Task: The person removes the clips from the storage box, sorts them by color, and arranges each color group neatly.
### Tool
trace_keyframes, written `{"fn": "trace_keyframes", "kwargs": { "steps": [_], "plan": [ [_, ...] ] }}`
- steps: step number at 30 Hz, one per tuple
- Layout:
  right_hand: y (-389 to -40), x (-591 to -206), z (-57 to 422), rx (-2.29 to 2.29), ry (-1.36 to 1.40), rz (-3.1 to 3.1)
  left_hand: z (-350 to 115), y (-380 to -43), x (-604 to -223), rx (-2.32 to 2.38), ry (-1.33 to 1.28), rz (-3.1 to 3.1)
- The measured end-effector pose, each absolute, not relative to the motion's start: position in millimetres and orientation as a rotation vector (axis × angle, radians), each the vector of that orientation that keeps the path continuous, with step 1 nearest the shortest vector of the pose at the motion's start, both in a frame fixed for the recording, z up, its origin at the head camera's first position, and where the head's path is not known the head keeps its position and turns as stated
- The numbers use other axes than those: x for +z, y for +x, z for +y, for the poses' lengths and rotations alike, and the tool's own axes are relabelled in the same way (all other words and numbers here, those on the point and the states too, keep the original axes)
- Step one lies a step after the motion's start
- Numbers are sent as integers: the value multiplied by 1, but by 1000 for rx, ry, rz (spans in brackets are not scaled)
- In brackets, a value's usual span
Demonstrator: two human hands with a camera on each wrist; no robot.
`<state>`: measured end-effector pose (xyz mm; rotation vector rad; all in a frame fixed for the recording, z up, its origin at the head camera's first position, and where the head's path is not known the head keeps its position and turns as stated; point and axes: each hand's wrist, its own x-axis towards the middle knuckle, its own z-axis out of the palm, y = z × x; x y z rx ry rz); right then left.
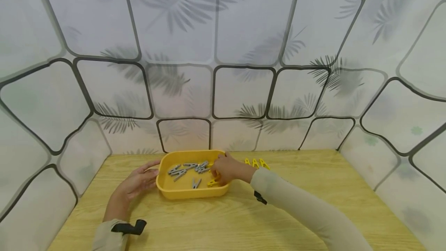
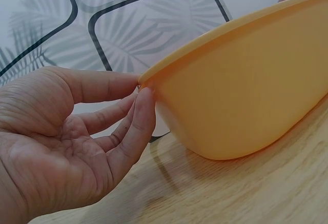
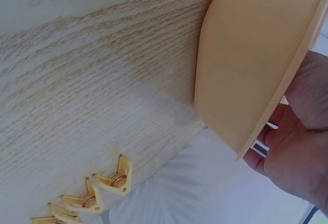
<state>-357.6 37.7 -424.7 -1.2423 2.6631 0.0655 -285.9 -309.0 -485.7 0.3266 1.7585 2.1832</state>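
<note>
A yellow plastic basin [image 1: 195, 193] on the table holds several grey clothespins [image 1: 179, 173] and a few yellow ones. At its left end my left hand [image 1: 141, 181] touches the rim from outside with its fingertips; in the left wrist view the hand [image 2: 77, 131] has its palm toward the camera. My right hand [image 1: 224, 169] reaches over the right end into the basin, fingers pointing down beside a yellow clothespin [image 1: 212, 183]. In the right wrist view the basin wall partly hides the fingers of that hand [image 3: 297, 137], and I cannot tell whether they pinch a clothespin.
Several yellow clothespins [image 3: 115, 180] are lined up on the wooden table [image 1: 223, 227], right of the basin, close to the back edge. A patterned white cloth [image 1: 244, 92] rises behind the table and along both sides.
</note>
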Motion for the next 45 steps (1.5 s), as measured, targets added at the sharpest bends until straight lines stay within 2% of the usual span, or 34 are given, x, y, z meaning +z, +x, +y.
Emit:
{"fn": "trace_keyframes", "kwargs": {
  "steps": [21,33,45],
  "plan": [
    [-353,-424,37,54,-1296,2708,-310,-289,-487,2176,317,1775],
    [-351,-417,50,-367,-1509,2820,-310,-287,-487,2160,291,1804],
    [-336,-403,76,-562,-1760,3163,-309,-286,-485,2162,278,1791]
  ]
}}
